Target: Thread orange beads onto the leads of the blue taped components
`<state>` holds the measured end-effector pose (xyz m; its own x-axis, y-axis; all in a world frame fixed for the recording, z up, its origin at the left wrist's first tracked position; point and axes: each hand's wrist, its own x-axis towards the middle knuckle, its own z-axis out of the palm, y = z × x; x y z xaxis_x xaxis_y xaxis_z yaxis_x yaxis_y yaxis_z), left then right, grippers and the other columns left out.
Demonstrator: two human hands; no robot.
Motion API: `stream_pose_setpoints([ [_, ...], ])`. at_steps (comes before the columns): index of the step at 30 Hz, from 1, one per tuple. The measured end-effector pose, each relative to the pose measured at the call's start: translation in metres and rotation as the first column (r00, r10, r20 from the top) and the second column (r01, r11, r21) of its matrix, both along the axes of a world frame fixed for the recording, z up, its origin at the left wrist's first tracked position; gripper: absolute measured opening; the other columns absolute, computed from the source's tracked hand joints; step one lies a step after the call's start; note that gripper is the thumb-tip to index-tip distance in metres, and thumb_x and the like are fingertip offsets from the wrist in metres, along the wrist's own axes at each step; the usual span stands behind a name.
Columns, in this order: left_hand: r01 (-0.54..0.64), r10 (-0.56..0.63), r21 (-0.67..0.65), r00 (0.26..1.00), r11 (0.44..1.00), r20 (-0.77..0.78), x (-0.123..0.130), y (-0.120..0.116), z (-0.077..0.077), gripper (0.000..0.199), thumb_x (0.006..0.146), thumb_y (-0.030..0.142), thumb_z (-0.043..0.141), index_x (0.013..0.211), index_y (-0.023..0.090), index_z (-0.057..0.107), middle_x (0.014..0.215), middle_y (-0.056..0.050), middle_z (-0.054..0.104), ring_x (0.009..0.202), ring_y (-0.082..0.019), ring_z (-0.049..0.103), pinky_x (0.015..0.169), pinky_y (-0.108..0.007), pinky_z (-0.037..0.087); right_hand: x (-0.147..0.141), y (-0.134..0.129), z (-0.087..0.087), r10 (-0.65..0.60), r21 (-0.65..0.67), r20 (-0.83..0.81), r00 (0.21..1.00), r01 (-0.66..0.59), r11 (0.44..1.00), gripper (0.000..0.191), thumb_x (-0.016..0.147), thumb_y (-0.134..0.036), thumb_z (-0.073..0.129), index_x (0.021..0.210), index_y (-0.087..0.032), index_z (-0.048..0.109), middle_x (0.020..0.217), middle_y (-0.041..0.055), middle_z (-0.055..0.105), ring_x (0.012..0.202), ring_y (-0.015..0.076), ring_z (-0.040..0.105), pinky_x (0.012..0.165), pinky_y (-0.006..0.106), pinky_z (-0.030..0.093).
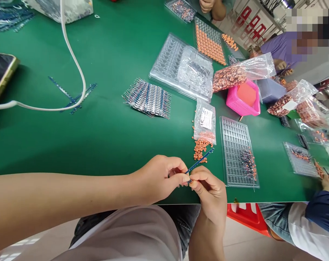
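Observation:
My left hand (164,181) pinches a narrow blue perforated strip (201,160) near the table's front edge; its far end slants up to the right. My right hand (212,188) meets the left at the strip's lower end, thumb and fingers closed on what looks like a small orange ring (190,182), mostly hidden. Just beyond both hands lies a loose pile of small orange rings (199,149), spilling from a labelled plastic bag (205,125). To the right, a transparent ribbed tray (231,152) holds a heap of wire-leaded pieces with orange rings (249,164).
A stack of strips with metal pins (150,98) lies beyond my left hand. Farther back are a transparent tray (164,61), a pink basket (235,98) and a bag of copper-coloured rings (228,78). A white cable (74,58) crosses the left; co-workers sit right and opposite.

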<state>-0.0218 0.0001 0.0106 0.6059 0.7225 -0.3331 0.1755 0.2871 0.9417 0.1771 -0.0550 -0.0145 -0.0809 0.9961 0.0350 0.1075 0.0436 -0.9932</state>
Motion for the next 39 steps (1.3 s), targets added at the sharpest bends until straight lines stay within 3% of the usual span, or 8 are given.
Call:
stream_pose_setpoints([
  [3, -0.037, 0.037, 0.009, 0.999, 0.999, 0.009, 0.0005, 0.0016, 0.0017, 0.017, 0.087, 0.032, 0.061, 0.080, 0.017, 0.065, 0.072, 0.002, 0.067, 0.068, -0.013, 0.058, 0.064, -0.023, 0.045, 0.0005, -0.0019, -0.0019, -0.027, 0.003, -0.019, 0.999, 0.027, 1.000, 0.007, 0.089, -0.025, 0.074, 0.095, -0.027, 0.078, 0.081, 0.0019, 0.064, 0.074, 0.0153, 0.059, 0.062, 0.027, 0.046],
  [9, -0.035, 0.041, 0.189, 0.999, 0.981, -0.026, -0.0025, 0.0032, -0.0010, 0.011, 0.088, 0.025, 0.062, 0.085, 0.018, 0.070, 0.068, 0.004, 0.068, 0.065, -0.012, 0.059, 0.067, -0.023, 0.047, -0.0019, -0.0026, -0.0024, -0.080, -0.009, 0.036, 0.996, 0.080, 0.997, 0.003, 0.090, -0.026, 0.072, 0.090, -0.024, 0.075, 0.080, 0.0010, 0.061, 0.069, 0.0139, 0.056, 0.058, 0.027, 0.043],
  [15, -0.019, 0.015, 0.137, 0.999, 0.990, 0.030, -0.0022, 0.0039, -0.0036, 0.014, 0.086, 0.026, 0.065, 0.095, 0.017, 0.073, 0.087, -0.002, 0.078, 0.081, -0.017, 0.071, 0.076, -0.026, 0.053, -0.0012, -0.0030, -0.0054, -0.121, 0.024, 0.027, 0.992, 0.120, 0.992, 0.003, 0.090, -0.026, 0.071, 0.090, -0.024, 0.074, 0.079, 0.0008, 0.062, 0.068, 0.0139, 0.055, 0.059, 0.027, 0.043],
  [20, -0.022, 0.028, 0.157, 0.999, 0.987, -0.040, -0.0020, 0.0057, -0.0021, 0.014, 0.087, 0.026, 0.064, 0.083, 0.016, 0.072, 0.073, 0.000, 0.071, 0.070, -0.014, 0.062, 0.068, -0.024, 0.047, 0.0001, -0.0051, -0.0086, -0.142, 0.017, 0.022, 0.990, 0.142, 0.990, 0.003, 0.091, -0.024, 0.071, 0.092, -0.025, 0.074, 0.079, 0.0003, 0.062, 0.068, 0.0128, 0.054, 0.057, 0.025, 0.042],
  [28, 0.050, -0.041, 0.230, 0.998, 0.972, -0.047, -0.0034, 0.0056, -0.0041, 0.019, 0.091, 0.029, 0.056, 0.083, 0.016, 0.068, 0.074, 0.001, 0.063, 0.069, -0.014, 0.053, 0.066, -0.023, 0.042, -0.0004, -0.0050, -0.0068, -0.096, 0.019, 0.024, 0.995, 0.095, 0.995, 0.006, 0.091, -0.022, 0.070, 0.094, -0.026, 0.075, 0.080, 0.0004, 0.062, 0.071, 0.0132, 0.056, 0.061, 0.025, 0.045],
  [39, 0.100, -0.099, 0.161, 0.995, 0.982, -0.019, -0.0038, 0.0074, -0.0078, 0.017, 0.087, 0.029, 0.056, 0.081, 0.016, 0.065, 0.072, 0.001, 0.059, 0.069, -0.014, 0.049, 0.066, -0.025, 0.039, 0.0018, -0.0057, -0.0075, -0.030, -0.032, -0.027, 0.999, 0.029, 0.999, 0.005, 0.092, -0.023, 0.070, 0.090, -0.026, 0.074, 0.079, -0.0002, 0.062, 0.071, 0.0130, 0.055, 0.063, 0.025, 0.042],
])
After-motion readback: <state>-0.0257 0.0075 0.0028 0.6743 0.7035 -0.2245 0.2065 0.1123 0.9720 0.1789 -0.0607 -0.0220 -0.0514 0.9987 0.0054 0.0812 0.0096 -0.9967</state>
